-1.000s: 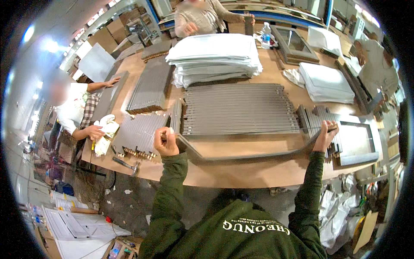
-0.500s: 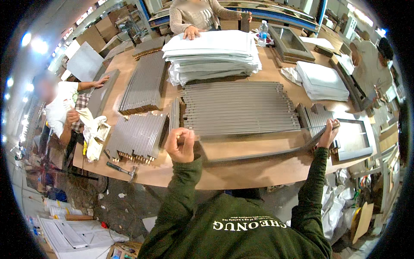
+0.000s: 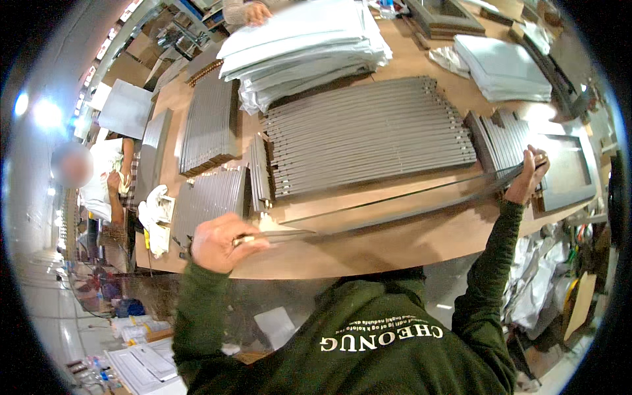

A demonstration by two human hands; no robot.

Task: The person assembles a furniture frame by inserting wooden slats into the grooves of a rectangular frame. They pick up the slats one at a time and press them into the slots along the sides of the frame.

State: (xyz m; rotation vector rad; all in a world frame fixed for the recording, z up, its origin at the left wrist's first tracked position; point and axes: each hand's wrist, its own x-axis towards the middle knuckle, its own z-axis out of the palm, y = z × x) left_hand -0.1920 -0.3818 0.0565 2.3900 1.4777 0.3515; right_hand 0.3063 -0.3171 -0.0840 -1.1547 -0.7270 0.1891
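Observation:
My left hand (image 3: 224,242) is closed, its fingers and thumb pinched on the left end of a long, thin grey frame-like piece (image 3: 421,214). My right hand (image 3: 528,172) grips the far end at the right. Between the two narrow dark edges of this piece the tan tabletop shows; whether glass fills that gap I cannot tell. It hangs tilted above the near part of the table. Just beyond it lies a wide row of grey bars (image 3: 368,138), side by side. A small stack of short bars (image 3: 260,174) stands left of that row.
White sheets (image 3: 303,46) are piled at the back, with another person's hand (image 3: 257,13) on them. A second white stack (image 3: 503,69) lies right. More grey bars (image 3: 210,122) sit left. A grey frame (image 3: 573,164) lies beside my right hand. Someone stands at the left edge.
My left hand has moved left and nearer with its end of the piece; my right hand has shifted slightly right and farther away. The view has turned and dropped toward the near table edge.

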